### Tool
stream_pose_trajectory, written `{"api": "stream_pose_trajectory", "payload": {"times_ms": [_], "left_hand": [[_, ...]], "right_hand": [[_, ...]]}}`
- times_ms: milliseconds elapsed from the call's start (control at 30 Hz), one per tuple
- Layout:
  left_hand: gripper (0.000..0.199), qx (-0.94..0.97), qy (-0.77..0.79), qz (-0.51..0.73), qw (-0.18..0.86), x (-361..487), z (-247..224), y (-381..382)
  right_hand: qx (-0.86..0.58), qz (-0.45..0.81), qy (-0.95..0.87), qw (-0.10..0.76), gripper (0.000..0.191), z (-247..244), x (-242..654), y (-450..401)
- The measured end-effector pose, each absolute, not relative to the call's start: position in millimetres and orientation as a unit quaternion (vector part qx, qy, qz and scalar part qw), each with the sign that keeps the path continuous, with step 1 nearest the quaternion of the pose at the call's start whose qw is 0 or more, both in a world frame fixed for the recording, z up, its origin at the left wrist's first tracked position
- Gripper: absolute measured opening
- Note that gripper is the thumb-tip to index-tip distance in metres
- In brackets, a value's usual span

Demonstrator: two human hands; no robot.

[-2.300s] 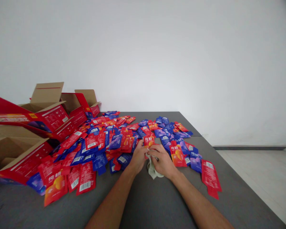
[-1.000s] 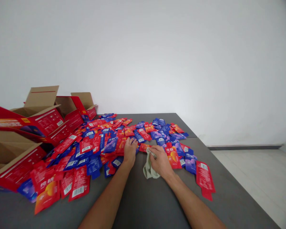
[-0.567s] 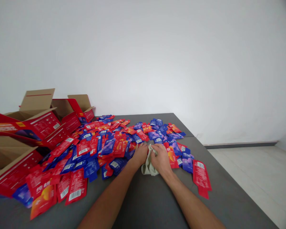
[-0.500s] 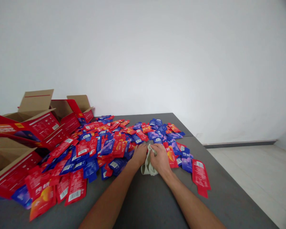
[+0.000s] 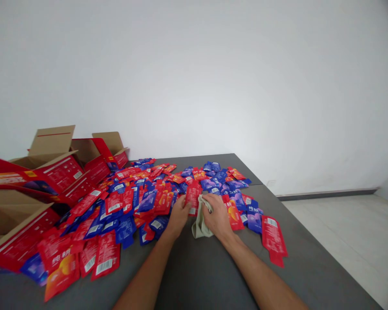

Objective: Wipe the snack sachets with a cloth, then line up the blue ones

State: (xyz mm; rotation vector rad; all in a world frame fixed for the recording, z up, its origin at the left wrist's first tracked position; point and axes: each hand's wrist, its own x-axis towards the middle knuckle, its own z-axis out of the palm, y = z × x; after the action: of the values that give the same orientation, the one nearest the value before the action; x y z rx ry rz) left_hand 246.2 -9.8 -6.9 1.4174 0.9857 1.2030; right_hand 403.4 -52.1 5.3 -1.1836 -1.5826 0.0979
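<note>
Red packet (image 5: 193, 196) pinched in left hand (image 5: 180, 212), frame centre, forearm slanting up from bottom; right hand (image 5: 216, 213), just right, fingers curled around pale cloth (image 5: 200, 224)

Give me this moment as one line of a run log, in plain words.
left hand: holding red packet | right hand: gripping pale cloth | left side: open boxes beside piled packets
</note>
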Motion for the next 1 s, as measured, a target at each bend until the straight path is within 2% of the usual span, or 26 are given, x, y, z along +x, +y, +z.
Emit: {"api": "stream_pose_trajectory", "payload": {"times_ms": [100,200,333,567,833,1000], "left_hand": [[0.050,0.480,0.339,0.503,0.634,246.4,-1.4,-19.0],[0.066,0.462,0.270,0.499,0.682,249.1,4.0,-27.5],[0.073,0.476,0.220,0.502,0.688,252.1,7.3,-32.9],[0.084,0.512,0.213,0.463,0.691,253.3,4.4,-34.2],[0.090,0.511,0.222,0.506,0.659,248.3,-5.4,-25.7],[0.085,0.577,0.235,0.476,0.620,250.1,-5.3,-26.6]], "right_hand": [[-0.479,0.051,-0.691,0.538,0.028,3.0,399.7,-53.4],[-0.456,0.069,-0.726,0.510,0.029,0.1,394.7,-55.6],[-0.449,0.075,-0.747,0.484,0.030,-1.8,391.6,-55.7],[-0.485,0.020,-0.696,0.529,0.031,-4.0,400.3,-48.4],[-0.426,0.063,-0.781,0.453,0.041,-1.6,388.1,-59.1],[-0.479,0.026,-0.719,0.502,0.038,0.5,393.4,-55.0]]}}
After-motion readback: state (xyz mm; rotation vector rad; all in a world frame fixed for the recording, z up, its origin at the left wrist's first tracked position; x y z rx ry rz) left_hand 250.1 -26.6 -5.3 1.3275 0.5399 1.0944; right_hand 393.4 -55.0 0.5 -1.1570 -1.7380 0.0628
